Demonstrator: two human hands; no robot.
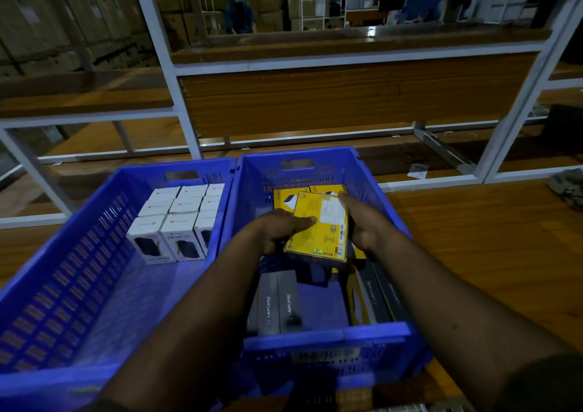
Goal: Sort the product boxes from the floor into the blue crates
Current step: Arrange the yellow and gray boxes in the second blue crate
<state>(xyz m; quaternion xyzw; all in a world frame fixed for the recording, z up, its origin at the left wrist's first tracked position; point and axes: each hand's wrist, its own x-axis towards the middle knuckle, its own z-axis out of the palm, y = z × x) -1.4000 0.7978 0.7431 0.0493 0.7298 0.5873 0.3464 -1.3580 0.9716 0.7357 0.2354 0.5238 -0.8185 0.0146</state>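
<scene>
Placement step, seen from the head camera: I hold a yellow box between both hands over the right blue crate, label side up and tilted slightly. My left hand has its grip clamped on the box's left edge, thumb lying across the top face; my right hand has its grip closed on the right edge, fingers running along the side. Beneath and beyond the held box, other yellow boxes stand at the far end of this crate, and grey boxes marked LAPCARE lie nearer me on its floor. The left blue crate carries white boxes packed in rows at its far end. As I judge it, the box is being sorted with its like: the next move calls for lowering it against the yellow group, squared to its neighbours, before either grip lets go.
</scene>
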